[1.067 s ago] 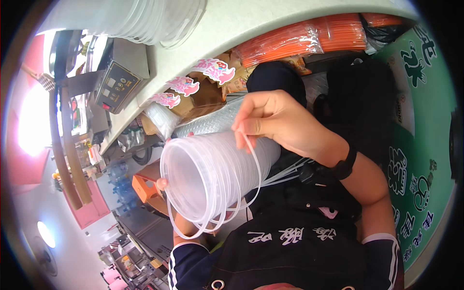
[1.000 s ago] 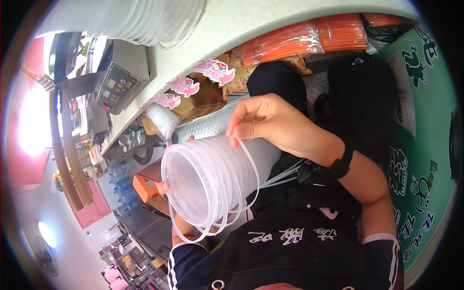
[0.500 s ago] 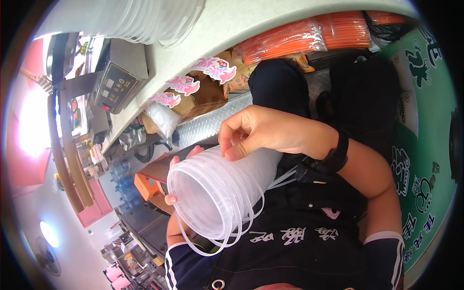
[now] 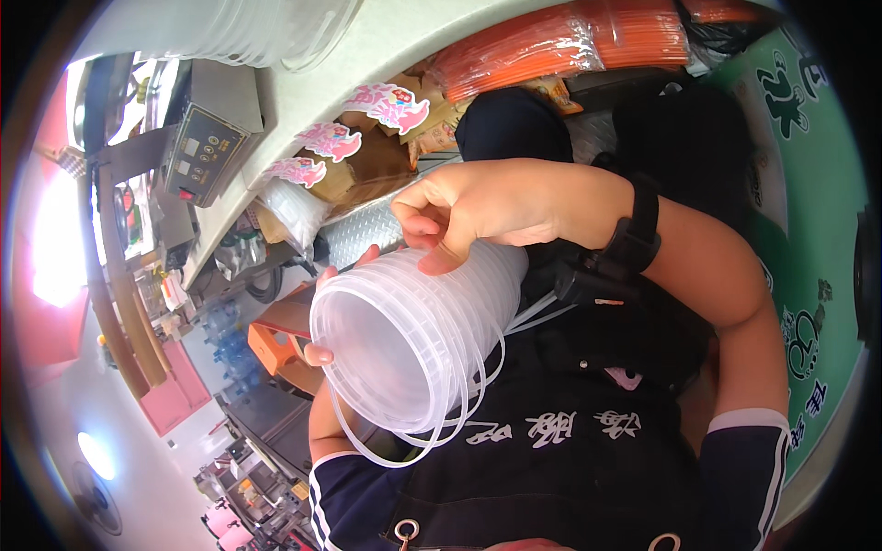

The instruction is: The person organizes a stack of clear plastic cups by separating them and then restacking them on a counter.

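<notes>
A nested stack of clear plastic buckets (image 4: 372,367) lies tilted on its side in front of my body, its open mouth facing the lower left. Thin white handles (image 4: 386,459) hang loose below the front rims. My left hand (image 4: 319,354) supports the stack from its far left side; only a few fingertips show around the rim, and the palm is hidden behind the plastic. From the right, my right hand (image 4: 450,216) reaches over the top with curled fingers, thumb and fingertips closed at the bucket rims. A black band (image 4: 634,230) circles that wrist.
A pale counter (image 4: 367,55) curves across the top, carrying another stack of clear containers (image 4: 220,32) and a grey control box (image 4: 211,138). Orange wrapped packs (image 4: 551,50) lie along the shelf beneath it. An orange stool (image 4: 271,349) stands at left, and a green printed panel (image 4: 818,230) at right.
The view has shifted slightly, so the surroundings sit further up and left. My right hand has risen a little along the bucket rims. Both hands stay on the stack.
</notes>
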The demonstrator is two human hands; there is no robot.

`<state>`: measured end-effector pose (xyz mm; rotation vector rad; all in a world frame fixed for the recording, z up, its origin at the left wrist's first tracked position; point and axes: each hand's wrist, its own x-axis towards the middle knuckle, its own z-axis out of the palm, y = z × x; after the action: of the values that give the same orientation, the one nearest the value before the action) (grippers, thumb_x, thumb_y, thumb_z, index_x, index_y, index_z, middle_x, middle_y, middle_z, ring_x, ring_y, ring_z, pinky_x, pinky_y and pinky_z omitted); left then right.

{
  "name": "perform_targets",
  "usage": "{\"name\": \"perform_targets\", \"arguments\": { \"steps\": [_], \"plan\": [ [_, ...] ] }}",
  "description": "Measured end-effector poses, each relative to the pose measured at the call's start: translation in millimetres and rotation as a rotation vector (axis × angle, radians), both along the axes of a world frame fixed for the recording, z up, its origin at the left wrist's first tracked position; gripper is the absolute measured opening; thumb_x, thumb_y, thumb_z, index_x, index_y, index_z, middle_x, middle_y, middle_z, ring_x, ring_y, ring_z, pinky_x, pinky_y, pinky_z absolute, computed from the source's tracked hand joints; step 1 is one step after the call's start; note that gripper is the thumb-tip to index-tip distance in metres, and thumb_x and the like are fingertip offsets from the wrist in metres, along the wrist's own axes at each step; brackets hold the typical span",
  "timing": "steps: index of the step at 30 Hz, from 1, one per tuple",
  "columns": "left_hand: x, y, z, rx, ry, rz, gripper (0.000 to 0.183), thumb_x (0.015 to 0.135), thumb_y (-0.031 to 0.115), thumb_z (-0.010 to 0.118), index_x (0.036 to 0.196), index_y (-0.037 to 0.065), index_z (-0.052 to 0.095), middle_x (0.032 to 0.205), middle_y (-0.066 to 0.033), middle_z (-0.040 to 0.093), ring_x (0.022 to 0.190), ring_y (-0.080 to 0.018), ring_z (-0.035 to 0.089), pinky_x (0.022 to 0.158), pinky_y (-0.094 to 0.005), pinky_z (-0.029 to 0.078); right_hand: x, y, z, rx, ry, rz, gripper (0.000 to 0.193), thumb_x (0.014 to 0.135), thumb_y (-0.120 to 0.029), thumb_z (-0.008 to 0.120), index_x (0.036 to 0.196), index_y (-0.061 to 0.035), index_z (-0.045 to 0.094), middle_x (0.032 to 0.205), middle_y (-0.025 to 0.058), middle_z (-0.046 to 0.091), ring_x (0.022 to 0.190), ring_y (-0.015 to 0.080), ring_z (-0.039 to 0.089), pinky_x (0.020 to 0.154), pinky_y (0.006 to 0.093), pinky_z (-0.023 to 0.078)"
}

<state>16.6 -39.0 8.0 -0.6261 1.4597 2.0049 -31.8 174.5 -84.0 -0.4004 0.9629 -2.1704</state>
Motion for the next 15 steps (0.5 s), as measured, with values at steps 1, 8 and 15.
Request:
{"name": "perform_targets", "arguments": {
  "steps": [1, 8, 15],
  "plan": [
    [-0.3, -1.1, -0.6, 0.030, -0.025, -0.001, 0.107, 0.048, 0.051, 0.078, 0.145, 0.028, 0.039, 0.151, -0.0163, 0.035, 0.135, -0.0514, 0.038, 0.099, -0.0744, 0.042, 0.9, 1.0, 0.6, 0.002, 0.001, 0.000, 0.040, 0.070, 0.007, 0.077, 0.072, -0.0094, 0.040, 0.081, -0.0014, 0.048, 0.083, 0.0121, 0.046, 0.078, 0.0278, 0.038],
    [-40.1, -5.5, -32.6, 0.192, 0.154, -0.181, 0.106, 0.054, 0.050, 0.074, 0.148, 0.018, 0.037, 0.154, -0.0177, 0.033, 0.137, -0.0451, 0.040, 0.105, -0.0625, 0.044, 12.6, 16.5, 1.5, 0.094, -0.051, -0.312, 0.009, 0.092, -0.014, 0.064, 0.090, -0.0081, 0.058, 0.086, -0.0037, 0.055, 0.081, 0.0061, 0.049, 0.071, 0.0228, 0.038],
    [-49.7, 5.2, -50.9, -0.131, 1.021, -0.469, 0.108, 0.067, 0.044, 0.083, 0.148, 0.009, 0.020, 0.150, -0.0169, 0.034, 0.137, -0.0325, 0.041, 0.112, -0.0447, 0.038, 77.8, 16.2, 6.8, 0.695, 0.440, -1.237, 0.029, 0.086, -0.013, 0.072, 0.071, -0.0044, 0.049, 0.062, -0.0004, 0.045, 0.055, 0.0130, 0.042, 0.052, 0.0276, 0.033]
  ]
}}
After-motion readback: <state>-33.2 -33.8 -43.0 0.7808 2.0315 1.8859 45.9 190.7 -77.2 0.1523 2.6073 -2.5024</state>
